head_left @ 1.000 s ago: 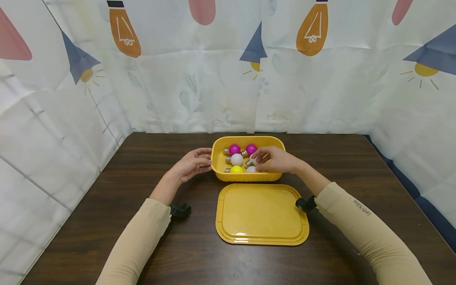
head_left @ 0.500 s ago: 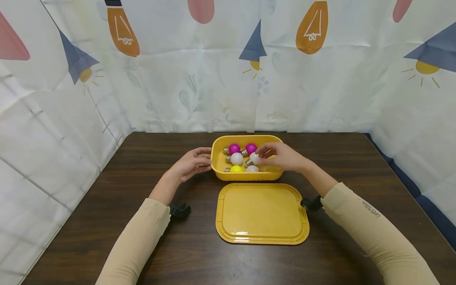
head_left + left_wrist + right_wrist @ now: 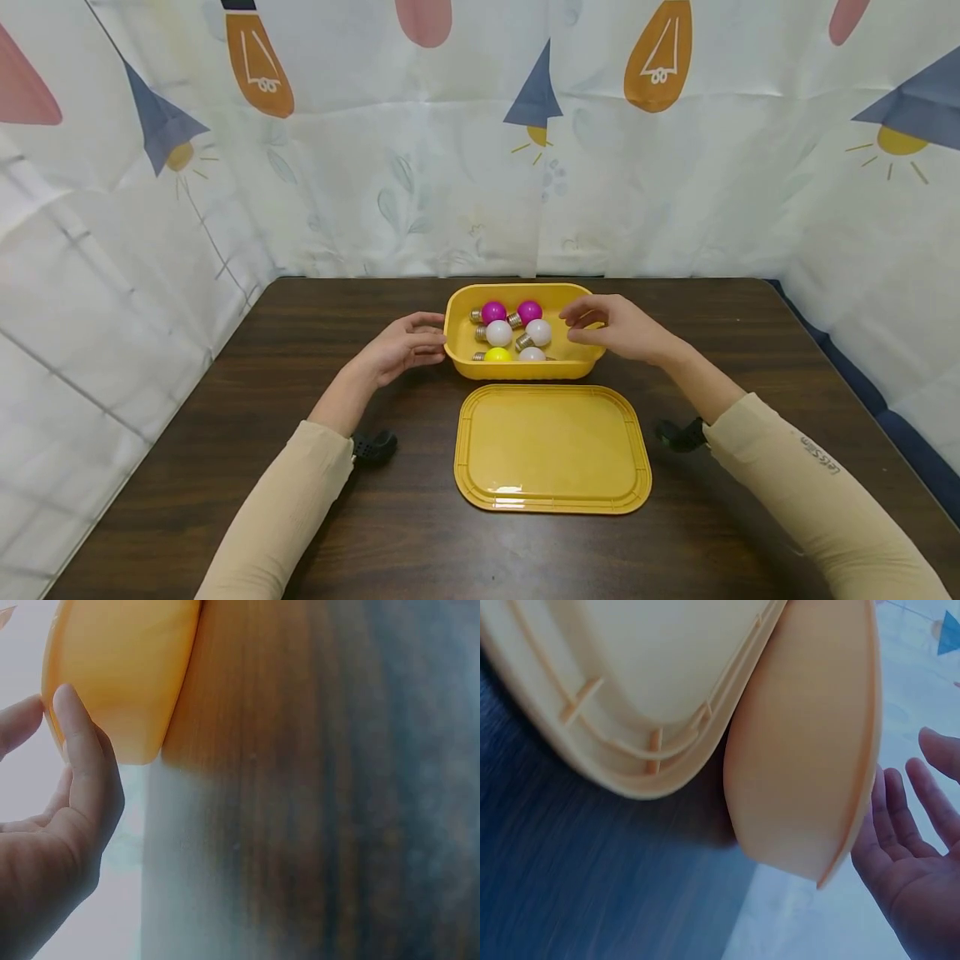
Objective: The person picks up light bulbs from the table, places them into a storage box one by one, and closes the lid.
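A yellow plastic box point(image 3: 525, 370) near the table's far side holds several light bulbs with metal screw bases. Among them are two magenta bulbs point(image 3: 493, 312), a yellow bulb point(image 3: 497, 355) and white bulbs, including a white bulb point(image 3: 538, 332) lying tilted at the right. My left hand point(image 3: 405, 350) touches the box's left end, fingertips at the rim, as the left wrist view also shows. Over the right end of the box is my right hand point(image 3: 618, 327), holding nothing, its fingers spread from the thumb. In the right wrist view this hand point(image 3: 915, 862) shows beside the box's rim.
In front of the box lies a yellow lid point(image 3: 553, 450), flat on the dark wooden table point(image 3: 420, 533). A printed white curtain point(image 3: 450, 200) hangs behind and at the sides. Both wrists wear black straps.
My right hand has let go of the tilted white bulb and drawn back rightward to the box's right rim. The bulb stays in the box. My left hand has hardly moved.
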A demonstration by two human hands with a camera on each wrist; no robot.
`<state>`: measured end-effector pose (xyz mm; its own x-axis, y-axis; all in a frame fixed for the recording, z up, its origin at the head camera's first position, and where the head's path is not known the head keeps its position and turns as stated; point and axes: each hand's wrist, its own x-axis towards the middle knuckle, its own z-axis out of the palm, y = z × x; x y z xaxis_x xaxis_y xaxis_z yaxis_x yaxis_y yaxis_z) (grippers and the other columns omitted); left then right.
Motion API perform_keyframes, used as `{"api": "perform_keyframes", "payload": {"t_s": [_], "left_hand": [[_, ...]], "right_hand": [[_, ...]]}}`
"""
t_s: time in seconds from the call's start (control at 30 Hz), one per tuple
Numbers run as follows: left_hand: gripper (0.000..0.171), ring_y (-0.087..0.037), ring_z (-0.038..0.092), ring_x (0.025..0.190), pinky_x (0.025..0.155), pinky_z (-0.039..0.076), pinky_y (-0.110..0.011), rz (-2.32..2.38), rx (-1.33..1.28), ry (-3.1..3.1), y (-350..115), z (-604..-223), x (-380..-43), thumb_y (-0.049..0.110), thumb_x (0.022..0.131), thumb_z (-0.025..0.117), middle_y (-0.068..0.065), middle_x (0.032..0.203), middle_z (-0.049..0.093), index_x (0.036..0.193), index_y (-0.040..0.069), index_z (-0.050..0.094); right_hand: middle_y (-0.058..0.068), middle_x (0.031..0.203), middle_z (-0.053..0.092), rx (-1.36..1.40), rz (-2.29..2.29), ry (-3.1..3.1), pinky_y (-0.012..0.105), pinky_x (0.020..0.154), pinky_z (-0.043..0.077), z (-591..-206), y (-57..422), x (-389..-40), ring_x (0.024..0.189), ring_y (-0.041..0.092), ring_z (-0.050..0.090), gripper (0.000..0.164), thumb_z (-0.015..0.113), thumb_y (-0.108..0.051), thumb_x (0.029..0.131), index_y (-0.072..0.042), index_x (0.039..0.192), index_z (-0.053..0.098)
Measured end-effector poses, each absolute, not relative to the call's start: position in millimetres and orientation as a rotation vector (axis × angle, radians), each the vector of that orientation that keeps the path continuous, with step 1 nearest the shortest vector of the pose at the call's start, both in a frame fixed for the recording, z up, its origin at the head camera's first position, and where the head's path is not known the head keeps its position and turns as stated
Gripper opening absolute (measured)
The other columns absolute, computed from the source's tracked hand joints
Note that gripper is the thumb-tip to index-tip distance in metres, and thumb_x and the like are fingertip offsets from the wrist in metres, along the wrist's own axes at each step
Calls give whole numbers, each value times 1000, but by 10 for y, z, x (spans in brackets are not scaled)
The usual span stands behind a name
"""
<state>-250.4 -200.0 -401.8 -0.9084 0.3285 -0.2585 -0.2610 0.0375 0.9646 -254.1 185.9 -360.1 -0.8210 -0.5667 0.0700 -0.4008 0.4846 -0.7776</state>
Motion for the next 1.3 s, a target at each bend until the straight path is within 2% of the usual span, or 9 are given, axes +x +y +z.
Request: {"api": "perform_keyframes", "payload": {"t_s": [0.2,0.37,0.53,0.7,0.97,1.2,1.3], "left_hand": [[55,-23,67,92,93,59,-40,1866,70,1948,-1998,-3964,-2443,15,105,62,-17,113,61,151,0,37],[55,-25,66,94,93,59,-41,1843,68,1958,-2016,-3944,-2398,21,106,61,-20,122,57,151,-2,37],[53,-25,65,94,91,60,-43,1806,52,1950,-2048,-3956,-2354,21,108,56,-26,135,48,150,-4,37],[49,-27,66,96,90,60,-45,1755,71,1958,-2077,-3954,-2303,19,109,54,-30,137,46,149,-5,36],[52,-32,66,103,90,60,-46,1656,139,1983,-2101,-3960,-2228,21,109,56,-31,133,51,147,-9,37],[47,-33,68,102,88,61,-46,1591,141,1988,-2086,-3966,-2151,21,108,57,-28,129,56,142,-9,45],[46,-33,68,102,87,61,-46,1563,153,1990,-2076,-3954,-2117,22,108,56,-26,127,58,142,-8,46]], "right_hand": [[19,129,63,-803,-1261,2545,35,88,58,-3556,1974,-2479,110,27,63,32,73,-14,98,-4,128,66],[19,128,63,-771,-1286,2540,31,86,58,-3547,2078,-2431,110,27,62,36,72,-17,99,0,129,64],[18,127,63,-755,-1306,2545,27,88,57,-3552,2176,-2383,111,26,62,35,72,-18,99,-2,129,65],[17,125,65,-755,-1314,2567,25,89,57,-3548,2276,-2324,110,24,63,35,72,-19,99,-2,129,65],[14,122,65,-720,-1344,2553,28,88,57,-3564,2445,-2240,108,25,64,34,72,-22,100,-3,127,64],[15,115,63,-607,-1387,2495,50,88,59,-3637,2504,-2152,104,44,64,33,70,-22,101,1,123,61],[20,115,63,-570,-1389,2456,49,86,60,-3683,2528,-2128,104,45,63,35,69,-22,102,4,123,59]]}}
